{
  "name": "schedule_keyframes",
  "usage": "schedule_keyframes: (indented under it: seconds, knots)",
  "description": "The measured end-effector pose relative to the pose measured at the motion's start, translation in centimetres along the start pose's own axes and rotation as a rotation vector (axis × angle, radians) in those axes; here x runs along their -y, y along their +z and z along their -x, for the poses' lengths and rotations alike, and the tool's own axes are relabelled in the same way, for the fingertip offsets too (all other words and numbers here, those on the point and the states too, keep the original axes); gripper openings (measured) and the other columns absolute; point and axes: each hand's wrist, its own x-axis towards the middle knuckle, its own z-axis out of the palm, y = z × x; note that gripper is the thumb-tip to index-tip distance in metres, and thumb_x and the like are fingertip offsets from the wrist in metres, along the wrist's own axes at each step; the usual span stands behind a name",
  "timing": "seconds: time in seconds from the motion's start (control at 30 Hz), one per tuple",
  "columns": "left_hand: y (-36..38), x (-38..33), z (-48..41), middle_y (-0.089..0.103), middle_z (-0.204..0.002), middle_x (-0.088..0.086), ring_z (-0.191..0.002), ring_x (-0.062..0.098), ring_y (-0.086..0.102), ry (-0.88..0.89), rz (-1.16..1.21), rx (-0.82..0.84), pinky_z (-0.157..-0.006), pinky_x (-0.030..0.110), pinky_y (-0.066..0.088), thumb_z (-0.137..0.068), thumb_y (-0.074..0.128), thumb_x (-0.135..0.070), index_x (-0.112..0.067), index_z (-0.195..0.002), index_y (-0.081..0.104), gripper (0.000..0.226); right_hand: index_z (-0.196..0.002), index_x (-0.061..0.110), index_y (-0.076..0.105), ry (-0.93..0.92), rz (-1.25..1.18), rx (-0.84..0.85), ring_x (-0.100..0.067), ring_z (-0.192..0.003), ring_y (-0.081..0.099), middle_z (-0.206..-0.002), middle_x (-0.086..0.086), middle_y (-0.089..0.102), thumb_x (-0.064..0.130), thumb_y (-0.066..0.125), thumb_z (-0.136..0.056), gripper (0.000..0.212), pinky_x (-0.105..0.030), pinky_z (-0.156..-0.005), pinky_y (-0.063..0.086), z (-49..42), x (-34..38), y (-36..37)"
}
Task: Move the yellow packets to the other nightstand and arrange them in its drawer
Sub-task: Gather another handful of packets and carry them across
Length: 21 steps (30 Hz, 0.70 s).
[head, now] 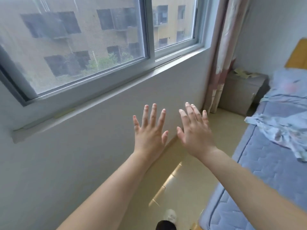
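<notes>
Both of your arms reach straight out in front of you at about the same height, bare to past the elbows, with the backs of the hands facing you. Your left hand (148, 135) is flat with its fingers (154, 113) straight and fanned apart, thumb out to the side, and it holds nothing. Your right hand (194, 133) sits just beside it, thumb nearly meeting thumb. It is tilted a little to the right, its fingers (188, 112) are also straight and spread, and it holds nothing either. Both hands hover in the air in front of the white wall (99, 130) under the window (83, 47), above the pale floor (182, 188), and touch no surface that you can make out.

The yellow packets (242, 73) are well apart from both hands, farther away and to the right. They lie in a loose, blurred heap on top of the grey nightstand (239, 92). The heap is too soft to count. That nightstand stands in the corner, just beside the hanging pink curtain (222, 55) on its left and against the bed (259, 163) on its right. Your right hand is the nearer of the two to it. The bed's blue quilted mattress runs along your right side, with crumpled light-blue bedding (282, 123) on top.
</notes>
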Motion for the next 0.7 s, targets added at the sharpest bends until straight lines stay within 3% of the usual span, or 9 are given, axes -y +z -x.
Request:
schedule_keyframes:
  seconds: [0.1, 0.27, 0.53, 0.7]
  knots:
    - [3.9, -0.5, -7.4, 0.002, -0.162, 0.006, -0.148, 0.028, -0.005, 0.088, 0.001, -0.065, -0.11, 0.056, -0.008, -0.094, 0.045, -0.045, -0.026, -0.153, 0.008, 0.073, -0.132, 0.004, 0.048, 0.059, 0.027, -0.029, -0.036, -0.134, 0.04, -0.144, -0.021, 0.041, 0.029, 0.064, -0.082, 0.058, -0.059, -0.104, 0.031, -4.9, -4.1, 4.2]
    - [10.0, -1.9, -22.2, -0.009, -0.161, 0.003, -0.147, 0.026, -0.016, 0.173, 0.002, -0.032, -0.11, 0.054, -0.014, -0.097, 0.039, -0.045, -0.029, -0.153, -0.002, 0.07, -0.131, 0.004, 0.048, 0.179, 0.041, -0.03, -0.035, -0.131, 0.042, -0.142, -0.021, 0.043, 0.037, 0.037, -0.085, 0.057, -0.059, -0.102, 0.035, -14.7, -12.1, 11.3]
    - [17.6, -7.2, -43.4, -0.003, -0.162, 0.002, -0.148, 0.027, -0.009, 0.319, 0.037, -0.032, -0.113, 0.058, -0.003, -0.097, 0.041, -0.045, -0.029, -0.153, 0.006, 0.068, -0.125, 0.003, 0.056, 0.299, 0.098, -0.016, -0.036, -0.127, 0.049, -0.138, -0.022, 0.049, 0.036, 0.035, -0.083, 0.058, -0.059, -0.097, 0.039, -27.1, -27.0, 18.5]
    - [23.1, -13.2, -54.7, 0.02, -0.159, 0.006, -0.147, 0.032, 0.015, 0.427, 0.062, -0.04, -0.11, 0.062, 0.016, -0.089, 0.056, -0.044, -0.026, -0.15, 0.027, 0.07, -0.124, 0.003, 0.058, 0.381, 0.136, -0.006, -0.035, -0.126, 0.05, -0.138, -0.021, 0.049, 0.036, 0.035, -0.082, 0.058, -0.059, -0.097, 0.04, -32.5, -37.3, 23.0]
